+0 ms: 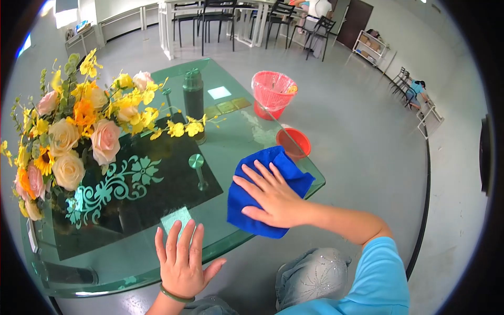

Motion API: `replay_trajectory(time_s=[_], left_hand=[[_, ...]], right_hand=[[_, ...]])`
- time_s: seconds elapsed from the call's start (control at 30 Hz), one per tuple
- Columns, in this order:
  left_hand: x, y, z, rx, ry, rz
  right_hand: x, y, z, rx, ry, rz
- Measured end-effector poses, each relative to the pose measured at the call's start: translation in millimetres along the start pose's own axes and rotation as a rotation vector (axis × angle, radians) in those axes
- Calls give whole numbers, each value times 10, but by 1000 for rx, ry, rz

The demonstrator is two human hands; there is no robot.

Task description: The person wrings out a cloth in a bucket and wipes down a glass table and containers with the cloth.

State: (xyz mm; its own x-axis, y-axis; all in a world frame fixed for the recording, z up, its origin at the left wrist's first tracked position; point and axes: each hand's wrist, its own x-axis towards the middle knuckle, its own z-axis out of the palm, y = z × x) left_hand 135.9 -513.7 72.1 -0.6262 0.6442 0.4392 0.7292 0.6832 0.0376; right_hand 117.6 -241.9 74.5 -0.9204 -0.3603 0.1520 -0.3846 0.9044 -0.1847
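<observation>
My right hand (273, 197) lies flat with fingers spread on a blue cloth (244, 218), pressing it against the glass table (231, 131) near its right corner. The cloth is spread out, with one end reaching the table edge. At the near edge of the glass, my left hand (184, 257) is open, palm down, fingers stretched out, a green bangle (177, 295) round its wrist. Its fingertips are by a small pale square (176, 218); I cannot tell whether that lies on or under the glass.
A large bouquet of roses and yellow flowers (79, 131) covers the table's left side. Beyond the right edge stand a red bin with a clear liner (273, 94) and a red basin (294, 143) on the floor. Black chairs (218, 21) and other people are farther back.
</observation>
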Motion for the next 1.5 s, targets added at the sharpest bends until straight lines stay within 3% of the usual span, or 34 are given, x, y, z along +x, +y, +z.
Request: replay_trajectory(time_s=[0.03,0.1,0.17,0.2,0.3,0.37,0.47,0.53,0.67,0.83,0.93,1.0,1.07,1.13,1.2,1.4,1.5], left_hand=[[0,27,-17,-36,39,4],[2,106,-75,-97,51,-3],[121,290,-142,-193,49,-17],[213,409,-178,-201,-10,-39],[460,664,-45,-280,-16,-40],[639,864,142,-195,-15,16],[886,972,459,-146,-77,13],[879,814,596,-125,-170,-14],[594,581,426,-36,-121,-14],[-171,48,-108,-4,-19,-280],[-861,-585,-419,81,95,-465],[-1413,-1037,-651,436,91,-596],[-1876,-1403,-771,692,97,-924],[-2140,-1682,-845,482,305,-1055],[-2045,-1629,-862,546,202,-1076],[-1320,-655,-699,278,95,-633],[-1355,-677,-788,191,19,-575]], right_hand=[[-1,-90,-21,20,-11,-16],[61,-276,-26,570,8,-2],[24,-401,-63,1462,175,73],[-28,-317,-122,1525,248,119],[-96,99,-183,836,772,50],[-192,518,-205,649,852,312],[-245,953,-173,598,744,255],[-260,1012,-113,206,554,312],[-298,1018,83,-21,365,302],[-341,1115,120,10,400,425],[-343,1130,58,146,247,523],[-331,1028,29,114,214,562],[-336,997,29,103,216,569],[-325,992,39,96,225,568],[-342,1024,64,100,235,566],[-372,1127,100,133,247,549],[-386,1185,112,173,261,526]])
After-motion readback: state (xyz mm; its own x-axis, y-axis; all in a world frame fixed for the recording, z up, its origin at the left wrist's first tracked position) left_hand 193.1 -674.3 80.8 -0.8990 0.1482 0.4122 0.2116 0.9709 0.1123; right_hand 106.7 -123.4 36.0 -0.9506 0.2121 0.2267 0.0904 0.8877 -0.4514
